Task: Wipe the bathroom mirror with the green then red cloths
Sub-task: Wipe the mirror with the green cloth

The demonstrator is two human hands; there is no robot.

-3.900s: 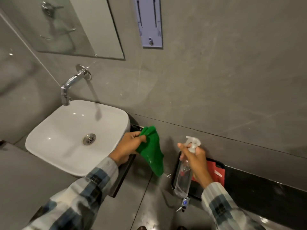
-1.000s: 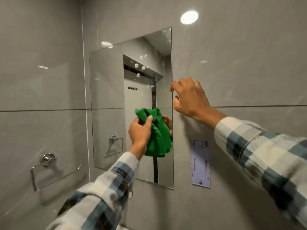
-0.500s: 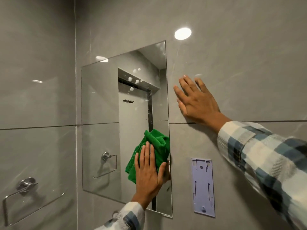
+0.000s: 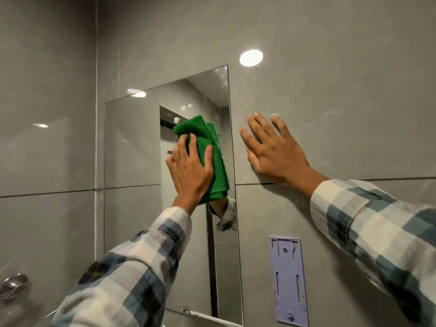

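left hand: pressed flat, fingers spread, pinning the green cloth against the mirror in its upper right part; it does not clutch the cloth, it only pushes on it.
right hand: flat on the grey wall tile just beside the mirror's right edge, fingers apart, holding nothing; it looks like a brace.
green cloth: folded in layers, touching the glass, most of it showing above and to the right of the left hand.
red cloth: not in view, so pass 2 has not begun, by my reading.
risk 1: with only palm pressure on it, the folded cloth could slide out or unfold on a fast stroke and drop.
risk 2: the cloth sits close to the mirror's right edge; a stroke past it would drag onto the tile and miss the strip along the edge.
risk 3: the left and lower parts of the glass are far from the cloth and could be skipped, leaving streaks.
risk 4: hard pushing on a frameless mirror held by a small clip at the bottom could stress it.
containers: none visible; the pale wall bracket under the right hand holds nothing.
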